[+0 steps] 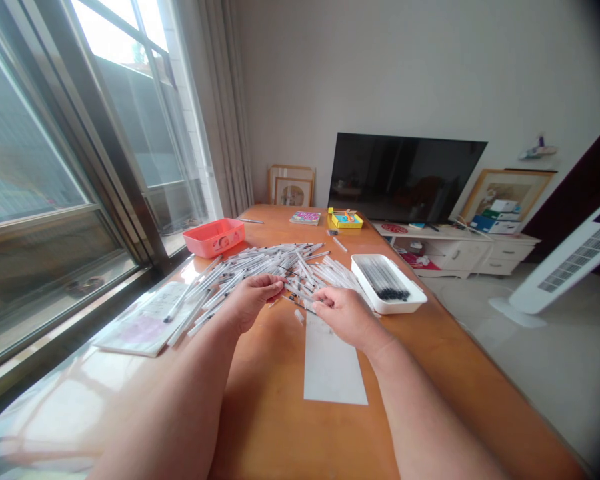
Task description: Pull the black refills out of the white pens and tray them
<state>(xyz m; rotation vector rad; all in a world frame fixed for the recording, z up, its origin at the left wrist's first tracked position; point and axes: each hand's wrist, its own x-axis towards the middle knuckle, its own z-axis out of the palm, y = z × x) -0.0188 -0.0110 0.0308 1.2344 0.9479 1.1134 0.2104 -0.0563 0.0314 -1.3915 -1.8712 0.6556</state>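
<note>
Left hand (261,293) and right hand (344,315), both pinched narrow, hold a translucent tube (299,292) between them, over desk (270,400). Loose pen pile (253,264) just beyond; white box (401,307) right.

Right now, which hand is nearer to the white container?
The right. The right hand is just left of the white container, slightly closer to the camera; the left hand is farther left, beyond the right hand.
</note>
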